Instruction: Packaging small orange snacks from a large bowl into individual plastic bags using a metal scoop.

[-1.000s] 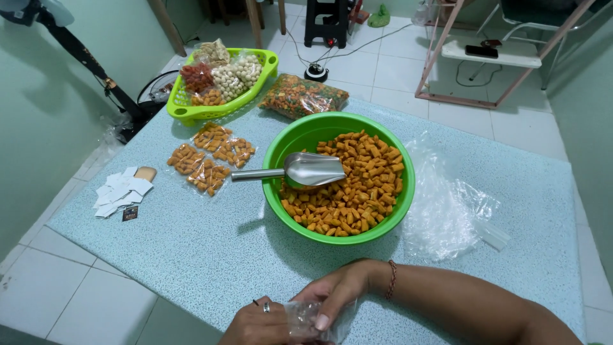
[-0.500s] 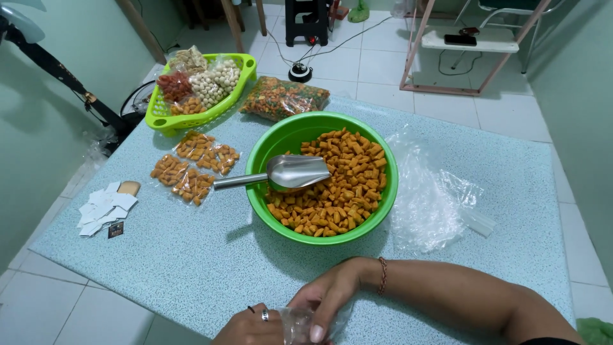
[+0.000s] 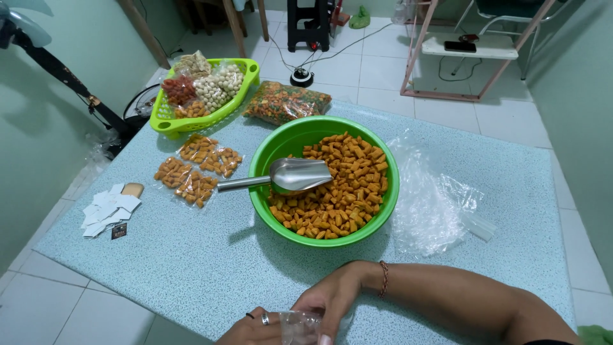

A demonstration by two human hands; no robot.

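While the round green plastic bowl point(image 3: 268, 153) of orange snack pieces sits mid-desk with a metal scoop point(image 3: 290, 176) in it, both hands work below it: left hand point(image 3: 255, 327) and right hand point(image 3: 332, 297) pinching a small clear plastic bag point(image 3: 300, 322), probably empty, at the desk's near edge.

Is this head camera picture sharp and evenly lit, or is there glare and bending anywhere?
Head view: even, soft light; the green bowl throws a faint shadow toward the viewer; the metal scoop shows bright glare; the clear plastic bags glint; the table edges bow from lens distortion; both hands are cut off at the bottom edge.
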